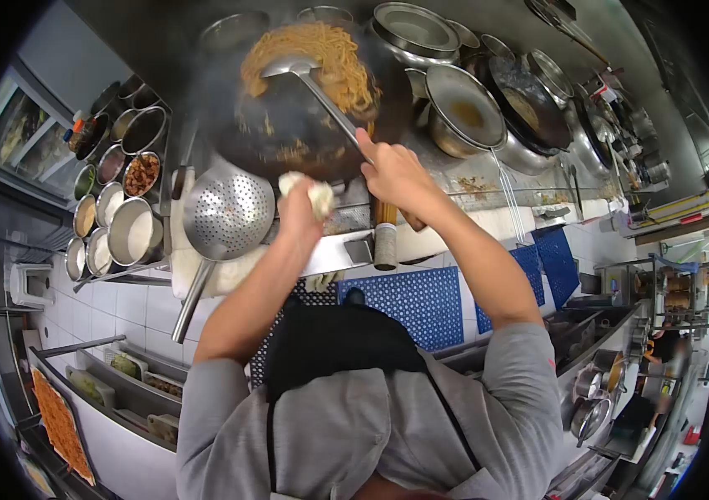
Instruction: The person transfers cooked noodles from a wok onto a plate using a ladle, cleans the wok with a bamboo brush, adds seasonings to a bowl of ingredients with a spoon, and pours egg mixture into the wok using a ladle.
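A large dark wok point(275, 133) sits on the stove in front of me, with noodles point(325, 46) heaped against its far side and bits stuck lower down. My left hand point(298, 212) is closed on a pale folded cloth point(319, 197) at the wok's near rim; both are slightly blurred. My right hand point(400, 173) grips the long handle of a metal ladle point(292, 65), index finger stretched along it. The ladle's bowl lies upside down on the noodles. Left of my left hand rests a perforated metal strainer point(229, 208). A bamboo brush point(384, 237) is below my right hand.
Metal pots with ingredients, one holding reddish-brown chunks point(141, 173), stand at the left. To the right of the wok are a strainer-topped pot point(464, 108) and a dark pan point(529, 108). Blue perforated mats point(421, 308) cover the floor. Counters with bins stand behind me.
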A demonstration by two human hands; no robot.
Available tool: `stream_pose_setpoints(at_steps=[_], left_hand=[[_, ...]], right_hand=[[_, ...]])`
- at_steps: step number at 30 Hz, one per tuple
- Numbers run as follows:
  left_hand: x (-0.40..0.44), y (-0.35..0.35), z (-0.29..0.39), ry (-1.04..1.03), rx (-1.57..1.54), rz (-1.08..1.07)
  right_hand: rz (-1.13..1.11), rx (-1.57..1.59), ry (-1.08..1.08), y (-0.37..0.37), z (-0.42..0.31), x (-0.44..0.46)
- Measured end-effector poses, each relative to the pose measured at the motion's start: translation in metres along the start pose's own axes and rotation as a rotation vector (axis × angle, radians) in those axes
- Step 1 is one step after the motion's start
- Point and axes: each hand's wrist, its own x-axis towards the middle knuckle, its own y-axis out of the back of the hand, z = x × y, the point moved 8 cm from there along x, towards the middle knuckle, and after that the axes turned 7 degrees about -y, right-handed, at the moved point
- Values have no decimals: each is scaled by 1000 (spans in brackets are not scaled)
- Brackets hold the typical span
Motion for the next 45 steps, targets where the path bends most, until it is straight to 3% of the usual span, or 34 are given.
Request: stream_pose_setpoints(at_steps=[2, 4, 8, 10, 14, 15, 18, 19, 21, 22, 25, 26, 29, 31, 33, 37, 39, 42, 43, 45], left_hand=[[-31, -5, 10, 51, -30, 7], [-7, -13, 27, 17, -130, 39], [63, -5, 41, 22, -82, 63], [32, -24, 58, 41, -77, 6], [45, -23, 41, 24, -120, -20], [60, -12, 25, -46, -126, -17], [13, 7, -11, 3, -162, -23], [-4, 11, -17, 24, -149, -57], [-41, 0, -4, 95, -115, 110], [-39, -14, 11, 37, -102, 1], [33, -21, 23, 20, -87, 21], [36, -19, 26, 43, -101, 10], [32, -40, 40, 97, -154, -57], [35, -42, 37, 107, -191, -105], [46, -30, 16, 15, -240, -1], [35, 0, -49, 29, -254, -110], [-33, -10, -16, 105, -117, 75], [15, -40, 18, 66, -180, -27], [44, -39, 21, 45, -158, 40], [90, -39, 18, 58, -174, -44]], right_hand=[[33, 23, 26, 10, -4, -18], [-9, 41, 27, 16, -5, -44], [-305, 270, -188, 48, 6, -78], [-448, 310, -275, 62, 23, -101], [-378, 105, -274, 63, 31, -73], [-281, 34, -237, 58, 34, -57], [-61, -103, -120, 49, 38, -26], [-43, -57, -101, 54, 33, -28], [-25, 29, -74, 61, 25, -48], [-69, 78, -104, 59, 19, -58], [-340, 568, -330, 41, 11, -78], [-407, 644, -315, 46, 4, -85], [-514, 625, -468, 60, 23, -107], [-429, 436, -431, 66, 36, -102], [-292, 187, -312, 68, 45, -72], [-95, 188, -294, 67, 59, -32], [-105, 297, -257, 76, 50, -52], [-139, 381, -299, 61, 34, -57], [-113, 387, -275, 63, 25, -46], [12, 116, -98, 45, 12, -6]])
